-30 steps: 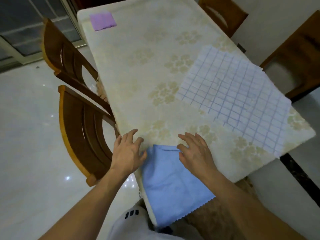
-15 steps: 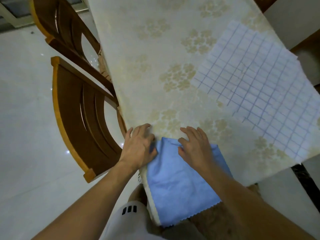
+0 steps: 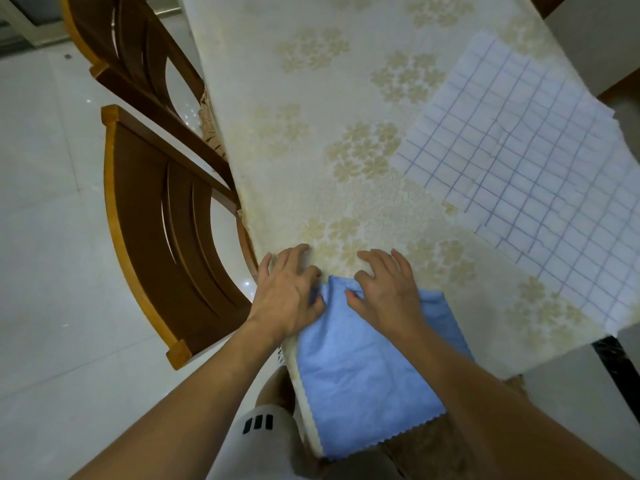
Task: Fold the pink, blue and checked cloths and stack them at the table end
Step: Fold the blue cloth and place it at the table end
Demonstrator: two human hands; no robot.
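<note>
A blue cloth (image 3: pixel 363 368) lies at the table's near edge, its lower half hanging over the side with a zigzag hem. My left hand (image 3: pixel 287 292) rests flat at its top left corner, thumb touching the fabric. On the top right part sits my right hand (image 3: pixel 384 289), fingers spread and fingertips on the tablecloth. A small ridge of blue fabric stands between the two thumbs. The white checked cloth (image 3: pixel 519 168) lies spread flat on the right of the table, apart from both hands. The pink cloth is out of view.
The table (image 3: pixel 311 133) wears a cream flowered covering and runs away from me. Two wooden chairs (image 3: pixel 166 216) stand along its left side, close to my left arm. White floor tiles lie to the left.
The view has tipped downward, so the pink cloth at the far end has left the frame. My hands have drawn closer together, and the blue cloth has puckered into a ridge between them.
</note>
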